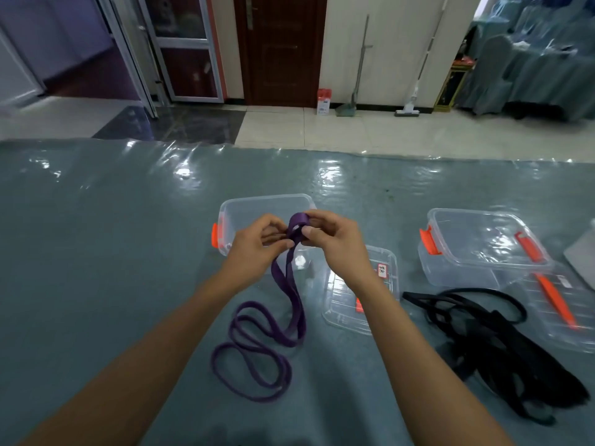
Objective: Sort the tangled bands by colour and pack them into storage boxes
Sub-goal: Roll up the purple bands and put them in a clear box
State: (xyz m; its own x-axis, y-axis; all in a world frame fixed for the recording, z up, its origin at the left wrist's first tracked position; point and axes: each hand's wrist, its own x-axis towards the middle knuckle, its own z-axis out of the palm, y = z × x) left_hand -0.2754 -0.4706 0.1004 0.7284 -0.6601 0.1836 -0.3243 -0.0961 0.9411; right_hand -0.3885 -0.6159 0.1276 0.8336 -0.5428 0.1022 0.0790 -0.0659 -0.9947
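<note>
A wide table point(96, 220) under a glossy blue-grey sheet carried everything. On it stood two clear storage boxes: the right box point(476, 249), lidless with orange latches, and the middle box point(267, 204), directly behind the hands. Two clear lids lay flat, one point(386, 304) just right of the hands and another point(566, 310) in front of the right box. A heap of black bands point(502, 342), too tangled to count, sprawled at the right, overlapping that second lid's near edge.

One purple band point(257, 358) was in play. Its upper end was raised over the middle box, and its long axis ran from the hands down toward the person, ending in loose coils on the table. The left hand point(254, 249) pinched the strap just below the top between thumb and fingers, while the right hand point(335, 243) had its fingers point(314, 217) curled around the small fold at the top. Both hands were equally near the band; the trailing length hung below them, so rolling it up would probably mean drawing it upward.
</note>
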